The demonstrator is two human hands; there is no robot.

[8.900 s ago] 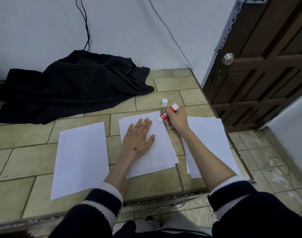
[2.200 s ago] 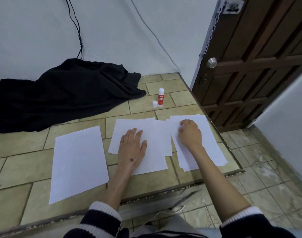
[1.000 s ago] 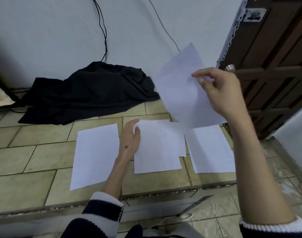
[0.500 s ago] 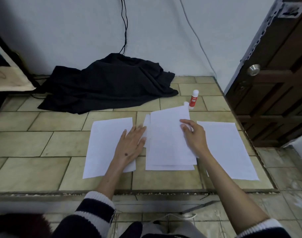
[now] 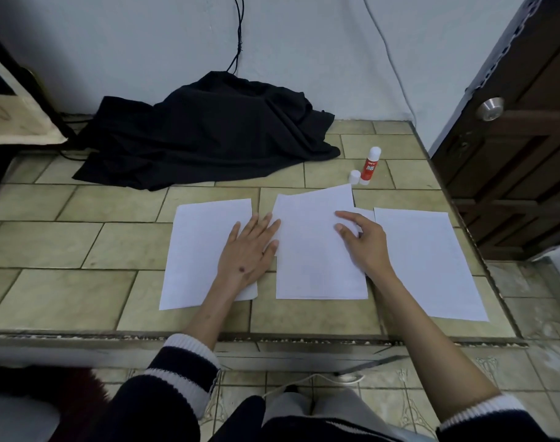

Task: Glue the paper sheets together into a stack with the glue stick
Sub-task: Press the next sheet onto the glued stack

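Note:
Three groups of white paper lie on a tiled ledge. The middle stack (image 5: 317, 256) has a top sheet laid slightly askew. My right hand (image 5: 364, 242) rests on that sheet's right side with its fingers spread. My left hand (image 5: 248, 250) lies flat across the right part of the left sheet (image 5: 196, 253), fingertips touching the stack's left edge. A further sheet (image 5: 428, 263) lies to the right. The red and white glue stick (image 5: 370, 165) stands upright behind the stack, its white cap (image 5: 354, 177) beside it.
A black cloth (image 5: 208, 132) is heaped against the back wall, with cables hanging above it. A dark wooden door (image 5: 524, 122) stands at the right. The ledge's front edge (image 5: 272, 338) drops to a lower tiled floor near my knees.
The sheet my right hand had lifted from the right pile now lies on the middle stack. Both hands have settled flat, and my left hand has shifted slightly left onto the left sheet.

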